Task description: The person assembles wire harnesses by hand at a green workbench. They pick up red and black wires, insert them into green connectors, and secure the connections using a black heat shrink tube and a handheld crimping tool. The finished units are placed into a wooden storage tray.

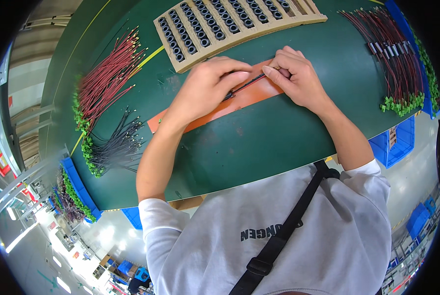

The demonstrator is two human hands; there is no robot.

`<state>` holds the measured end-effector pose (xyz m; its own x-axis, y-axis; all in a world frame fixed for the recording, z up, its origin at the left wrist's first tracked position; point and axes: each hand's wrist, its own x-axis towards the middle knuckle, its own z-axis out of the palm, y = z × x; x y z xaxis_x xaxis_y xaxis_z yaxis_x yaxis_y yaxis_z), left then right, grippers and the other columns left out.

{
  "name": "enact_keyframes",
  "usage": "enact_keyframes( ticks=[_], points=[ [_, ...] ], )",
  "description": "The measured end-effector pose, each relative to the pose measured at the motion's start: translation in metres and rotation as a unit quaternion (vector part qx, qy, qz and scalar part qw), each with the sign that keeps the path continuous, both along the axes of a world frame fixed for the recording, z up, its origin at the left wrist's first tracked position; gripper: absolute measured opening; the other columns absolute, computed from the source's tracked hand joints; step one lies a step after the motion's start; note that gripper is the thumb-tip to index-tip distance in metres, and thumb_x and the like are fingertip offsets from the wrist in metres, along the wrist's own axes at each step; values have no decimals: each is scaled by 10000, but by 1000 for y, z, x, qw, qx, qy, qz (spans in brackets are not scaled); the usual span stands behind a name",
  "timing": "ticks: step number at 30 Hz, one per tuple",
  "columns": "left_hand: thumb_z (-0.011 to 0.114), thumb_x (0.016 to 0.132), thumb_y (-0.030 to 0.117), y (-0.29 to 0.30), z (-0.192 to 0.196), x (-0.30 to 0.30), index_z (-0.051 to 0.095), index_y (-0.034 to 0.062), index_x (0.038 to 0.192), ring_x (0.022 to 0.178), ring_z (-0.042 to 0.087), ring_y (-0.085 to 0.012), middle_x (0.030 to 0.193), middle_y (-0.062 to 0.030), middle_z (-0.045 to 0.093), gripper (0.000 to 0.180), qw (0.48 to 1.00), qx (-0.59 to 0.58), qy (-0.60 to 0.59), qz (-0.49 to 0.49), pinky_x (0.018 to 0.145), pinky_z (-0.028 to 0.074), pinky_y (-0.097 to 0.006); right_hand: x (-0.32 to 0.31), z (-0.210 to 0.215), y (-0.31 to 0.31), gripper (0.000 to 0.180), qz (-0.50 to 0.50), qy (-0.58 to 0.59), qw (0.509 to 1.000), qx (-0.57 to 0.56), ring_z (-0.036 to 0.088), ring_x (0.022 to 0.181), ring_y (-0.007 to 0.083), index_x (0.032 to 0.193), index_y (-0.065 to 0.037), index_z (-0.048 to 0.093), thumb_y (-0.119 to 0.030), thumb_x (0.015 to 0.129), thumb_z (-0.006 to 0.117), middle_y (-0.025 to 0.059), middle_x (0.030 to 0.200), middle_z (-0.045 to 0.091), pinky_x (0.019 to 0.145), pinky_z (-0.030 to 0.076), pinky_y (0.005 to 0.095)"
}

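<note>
Between my hands a thin red-and-black wire lead (248, 85) stretches slantwise over an orange strip (244, 102) on the green table. My right hand (296, 76) pinches the lead's upper right end, its fingertips closed together. Curled around the lower left end is my left hand (210, 87), its thumb and forefinger pointing along the lead. A small black piece (228, 96) shows just below the left palm. The other left fingers are hidden under the hand, as is the lead's tip in the right fingers.
A cardboard tray (230, 44) with rows of black rings stands beyond my hands. Red wires (112, 73) and black wires (117, 145) with green connectors lie at left. More bundled wires (394, 61) lie at right beside a blue bin edge (416, 54). Blue crates (394, 142) stand below the table edge.
</note>
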<state>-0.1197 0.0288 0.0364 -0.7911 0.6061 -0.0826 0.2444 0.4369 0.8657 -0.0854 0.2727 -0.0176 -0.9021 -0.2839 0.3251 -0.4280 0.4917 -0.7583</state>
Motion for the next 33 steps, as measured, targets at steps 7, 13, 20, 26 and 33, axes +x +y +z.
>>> enact_keyframes(
  ticks=[7,13,20,26,33],
  points=[
    [673,992,149,28,-1,-25,763,3,964,745,611,-112,802,-46,721,174,981,-63,-159,-89,687,486,-275,2,-5,2,227,4,-11,999,-40,496,702,194,783,-76,632,-208,956,698,14,703,555,721,362,366],
    [668,992,126,37,-9,-15,763,13,875,675,573,-81,736,-19,701,189,984,-62,-166,-25,614,452,-256,1,-3,4,238,1,-17,999,-44,534,699,206,781,-67,637,-219,947,714,27,701,597,711,371,372],
    [629,1031,178,29,-6,-24,758,15,897,723,581,-71,826,-8,721,247,978,-24,-196,-62,638,462,-253,-1,4,-2,322,-39,-76,992,-88,577,678,224,732,-42,661,-294,886,791,56,681,645,739,468,374],
    [612,1036,183,28,-12,-18,747,10,926,722,587,-82,825,-15,713,245,986,11,-158,-44,659,475,-263,-4,7,0,320,-46,-88,992,-73,589,686,230,735,-44,670,-298,890,788,60,679,649,737,473,372],
    [628,1015,169,37,-14,-9,738,-2,920,688,625,-117,736,-43,703,224,994,-9,-109,-8,649,505,-297,-2,-4,-4,344,-55,-28,996,-67,537,677,235,722,-57,596,-283,949,721,50,645,564,742,433,378]
  ],
)
